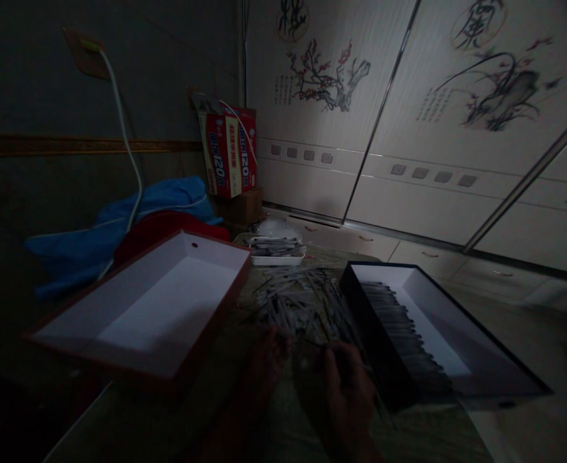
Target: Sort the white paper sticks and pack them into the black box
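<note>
In dim light, a loose pile of thin, pen-like sticks point(296, 299), some pale and some dark, lies on the table just beyond my hands. My left hand point(268, 357) is closed at the pile's near edge, fingers curled; what it holds is too dark to make out. To its right, my right hand point(348, 382) pinches a thin dark stick point(314, 344) that points left out of the fingertips. Beside that hand stands a black box point(380, 341) with a white inside. Along its left side, similar sticks point(404, 328) lie side by side in a row.
On the left is a red-edged box point(168, 308) with a white interior. A white tray point(278, 260) of more sticks stands behind the pile. Blue cloth point(162, 196), a red printed carton point(230, 154) and a white cable point(122, 122) are farther back, before sliding cabinet doors point(322, 128).
</note>
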### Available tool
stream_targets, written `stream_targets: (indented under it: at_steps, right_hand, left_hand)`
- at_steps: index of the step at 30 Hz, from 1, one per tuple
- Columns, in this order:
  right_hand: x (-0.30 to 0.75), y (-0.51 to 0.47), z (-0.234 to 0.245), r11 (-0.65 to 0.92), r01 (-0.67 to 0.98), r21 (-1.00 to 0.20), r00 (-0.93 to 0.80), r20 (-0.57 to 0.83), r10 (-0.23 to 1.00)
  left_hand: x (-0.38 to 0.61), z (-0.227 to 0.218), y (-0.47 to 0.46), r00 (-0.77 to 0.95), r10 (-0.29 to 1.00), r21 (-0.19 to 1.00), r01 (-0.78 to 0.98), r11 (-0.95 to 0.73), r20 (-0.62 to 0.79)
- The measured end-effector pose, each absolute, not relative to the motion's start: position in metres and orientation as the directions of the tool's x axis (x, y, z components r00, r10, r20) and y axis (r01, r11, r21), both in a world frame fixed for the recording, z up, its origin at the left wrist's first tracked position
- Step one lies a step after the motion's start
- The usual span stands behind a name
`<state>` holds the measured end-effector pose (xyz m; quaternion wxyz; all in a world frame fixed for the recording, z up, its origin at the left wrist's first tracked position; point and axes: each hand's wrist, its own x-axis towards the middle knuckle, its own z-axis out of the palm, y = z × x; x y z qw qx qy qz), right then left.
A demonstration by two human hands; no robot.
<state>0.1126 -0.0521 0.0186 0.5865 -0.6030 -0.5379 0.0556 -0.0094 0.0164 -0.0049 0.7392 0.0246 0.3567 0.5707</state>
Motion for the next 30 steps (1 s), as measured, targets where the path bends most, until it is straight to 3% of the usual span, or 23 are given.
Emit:
stream_targets:
  at_steps: [12, 17, 21, 25, 30]
  right_hand:
    - [0.107, -0.051, 0.023, 0.307, 0.538, -0.785, 0.309, 0.522, 0.795]
    - [0.105, -0.048, 0.025, 0.269, 0.453, -0.85, 0.184, 0.384, 0.905]
    - [0.125, -0.038, 0.019, 0.172, 0.503, -0.847, 0.251, 0.334, 0.909]
    - [0.155, -0.019, 0.008, 0.063, 0.663, -0.746, 0.303, 0.344, 0.889]
    - [0.166, 0.006, 0.004, -0.06, 0.905, -0.422, 0.171, 0.23, 0.958]
  left_hand:
    - [-0.006, -0.01, 0.012, 0.138, 0.895, 0.509, -0.781, 0.362, -0.424]
    - [-0.007, -0.009, 0.013, 0.168, 0.857, 0.434, -0.805, 0.405, -0.488]
    - [-0.015, -0.005, 0.019, 0.126, 0.842, 0.376, -0.853, 0.362, -0.524]
    - [-0.017, -0.002, 0.02, 0.125, 0.844, 0.344, -0.875, 0.342, -0.521]
    - [-0.013, -0.004, 0.018, 0.148, 0.829, 0.327, -0.87, 0.368, -0.54]
